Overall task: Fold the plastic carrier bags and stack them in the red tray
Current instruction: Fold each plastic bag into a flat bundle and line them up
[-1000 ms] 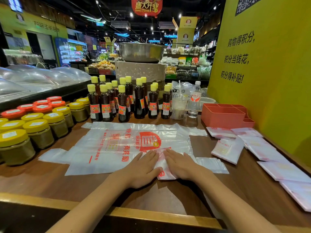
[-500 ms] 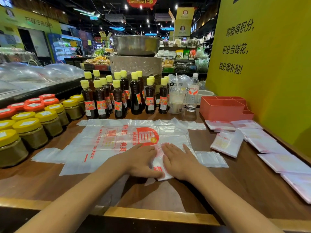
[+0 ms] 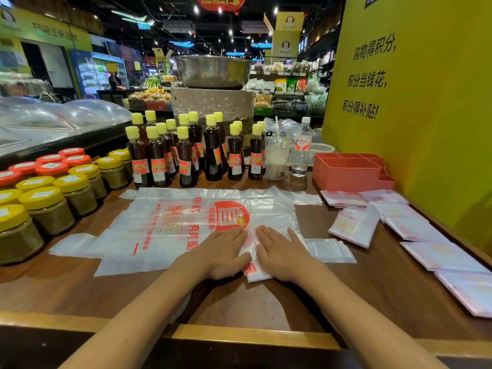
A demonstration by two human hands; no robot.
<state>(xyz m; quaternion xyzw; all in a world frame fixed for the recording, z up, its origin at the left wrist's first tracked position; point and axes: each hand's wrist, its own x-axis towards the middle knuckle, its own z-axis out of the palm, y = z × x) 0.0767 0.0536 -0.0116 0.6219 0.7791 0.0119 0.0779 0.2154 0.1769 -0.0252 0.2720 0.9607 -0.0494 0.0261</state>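
The task looks to be in its middle stretch; several folded bags (image 3: 354,226) already lie on the wooden surface (image 3: 359,294) to the right, near the red tray (image 3: 346,173), though none appears to have been stacked in it, for the compartments that can be seen look empty and the far ones are partly hidden. One large carrier bag (image 3: 170,225) is spread flat in the middle of the surface, with its near right corner doubled into a small fold; the left hand (image 3: 222,253) and the right hand (image 3: 281,253) lie side by side on that fold, fingers straight and pressing it down, grasping nothing. Left to do, by my reckoning: finish folding this bag, then move every folded one into the tray. A flat clear bag (image 3: 328,250) lies just right of the hands. At the far left stand jars (image 3: 48,206) of a greenish-brown paste and bottles (image 3: 186,158) of dark liquid, all capped.
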